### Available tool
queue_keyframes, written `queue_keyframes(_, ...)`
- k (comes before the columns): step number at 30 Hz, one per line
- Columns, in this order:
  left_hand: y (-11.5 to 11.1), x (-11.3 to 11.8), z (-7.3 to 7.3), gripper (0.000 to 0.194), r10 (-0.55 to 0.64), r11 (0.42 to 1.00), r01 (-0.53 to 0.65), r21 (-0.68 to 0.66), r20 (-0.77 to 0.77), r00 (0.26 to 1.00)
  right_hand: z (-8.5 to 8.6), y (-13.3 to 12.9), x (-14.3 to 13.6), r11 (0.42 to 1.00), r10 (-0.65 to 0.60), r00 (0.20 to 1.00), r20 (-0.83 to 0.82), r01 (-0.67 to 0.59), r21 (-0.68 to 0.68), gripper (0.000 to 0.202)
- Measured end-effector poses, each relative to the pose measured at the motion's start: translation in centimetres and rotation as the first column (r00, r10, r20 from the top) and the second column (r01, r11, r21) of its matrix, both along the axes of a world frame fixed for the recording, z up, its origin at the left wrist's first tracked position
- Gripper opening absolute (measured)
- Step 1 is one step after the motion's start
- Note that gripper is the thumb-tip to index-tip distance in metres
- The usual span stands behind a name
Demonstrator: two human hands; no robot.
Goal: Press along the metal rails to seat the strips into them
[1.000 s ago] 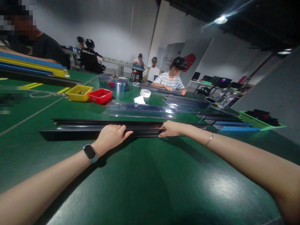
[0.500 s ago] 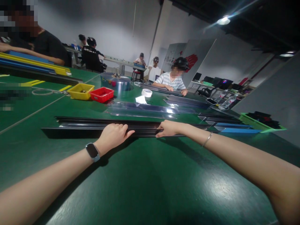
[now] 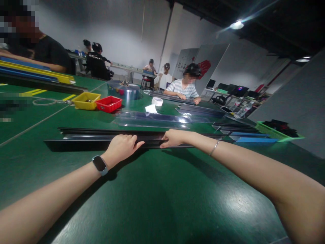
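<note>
A long black channel-shaped profile point(image 3: 83, 145) lies across the green table point(image 3: 152, 189). My left hand point(image 3: 123, 146), with a watch at its wrist, grips the profile near its middle, fingers over the top and thumb pointing right. To the right of it, my right hand point(image 3: 175, 138) pinches the same profile, its fingertips down in the groove. Beyond the profile lie clear plastic strips point(image 3: 152, 119). The far right part of the profile is hidden behind my right forearm.
Farther back are a yellow bin point(image 3: 86, 101), a red bin point(image 3: 109, 104), a tape roll point(image 3: 157, 101) and a tub with tools point(image 3: 123, 90). At the right are blue and black strips point(image 3: 254, 139) and a green basket point(image 3: 276, 133). A person in stripes works across the table.
My right hand has slid left along the profile, closer to my left hand. My left hand keeps its place on it. The view has shifted slightly.
</note>
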State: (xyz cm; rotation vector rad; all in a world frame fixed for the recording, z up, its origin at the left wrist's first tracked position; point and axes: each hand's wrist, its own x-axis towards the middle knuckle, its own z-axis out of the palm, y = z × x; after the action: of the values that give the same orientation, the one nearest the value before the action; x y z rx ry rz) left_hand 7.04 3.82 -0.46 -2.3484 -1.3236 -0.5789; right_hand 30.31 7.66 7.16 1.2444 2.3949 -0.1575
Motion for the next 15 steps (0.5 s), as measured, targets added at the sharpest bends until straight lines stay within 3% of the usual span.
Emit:
queue_keyframes(5,0.2,0.0,0.0,0.048,0.0,1.0,0.0,-0.005,-0.006,1.0,-0.4,0.0,-0.2,0.999,-0.007,0.996,-0.088,0.004,-0.033,0.057)
queue_keyframes(15,0.2,-0.1,-0.2,0.049,-0.004,1.0,0.004,-0.007,0.017,1.0,0.3,0.3,-1.8,1.0,-0.002,0.998,0.064,0.003,-0.022,0.065)
